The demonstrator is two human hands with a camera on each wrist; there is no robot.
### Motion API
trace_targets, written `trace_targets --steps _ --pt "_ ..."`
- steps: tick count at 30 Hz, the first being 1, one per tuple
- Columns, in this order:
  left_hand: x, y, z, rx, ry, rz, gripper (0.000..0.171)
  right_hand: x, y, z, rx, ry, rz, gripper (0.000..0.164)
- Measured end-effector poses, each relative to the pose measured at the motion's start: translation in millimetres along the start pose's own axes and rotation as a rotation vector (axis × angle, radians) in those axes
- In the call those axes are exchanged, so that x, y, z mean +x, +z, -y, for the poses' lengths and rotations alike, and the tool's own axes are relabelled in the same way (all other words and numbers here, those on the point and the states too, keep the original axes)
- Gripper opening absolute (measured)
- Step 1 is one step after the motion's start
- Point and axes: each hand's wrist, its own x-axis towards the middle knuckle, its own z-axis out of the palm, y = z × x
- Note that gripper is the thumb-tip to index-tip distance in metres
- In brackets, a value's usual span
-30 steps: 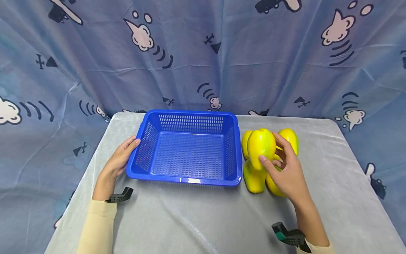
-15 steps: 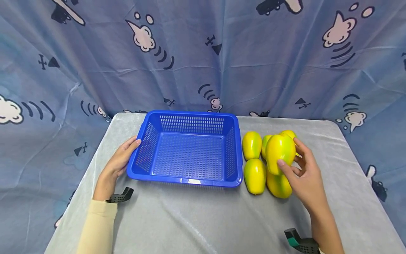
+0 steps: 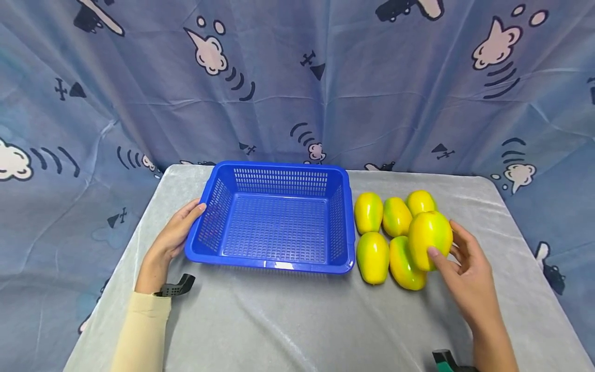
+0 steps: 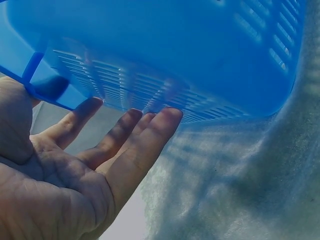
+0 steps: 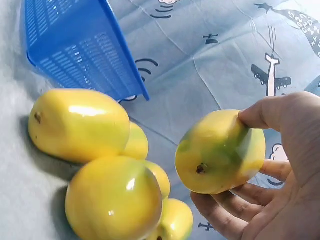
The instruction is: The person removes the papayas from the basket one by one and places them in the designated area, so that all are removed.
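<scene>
My right hand holds a yellow-green mango between thumb and fingers, over the right side of a group of mangoes. In the right wrist view the held mango is apart from the others, its dark stem end showing. My left hand holds the left side of a blue plastic basket, thumb on the rim. Seen in the left wrist view, the fingers reach under the rim to the slotted outer wall. Nothing lies in the basket.
Several other mangoes, among them a front one and a back one, lie close together right of the basket. A pale grey cloth covers the table. A blue patterned curtain hangs behind.
My right hand has carried the mango rightward and toward me, from near the basket's right side to the group's right edge, uncovering the mangoes behind. The left hand and basket have stayed put.
</scene>
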Motion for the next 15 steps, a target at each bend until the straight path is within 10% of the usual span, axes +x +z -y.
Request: trace_targets --steps 15 --pt "1.6 0.9 0.4 -0.020 -0.013 0.000 0.064 -2 -18 -24 -0.201 0.063 -0.008 0.076"
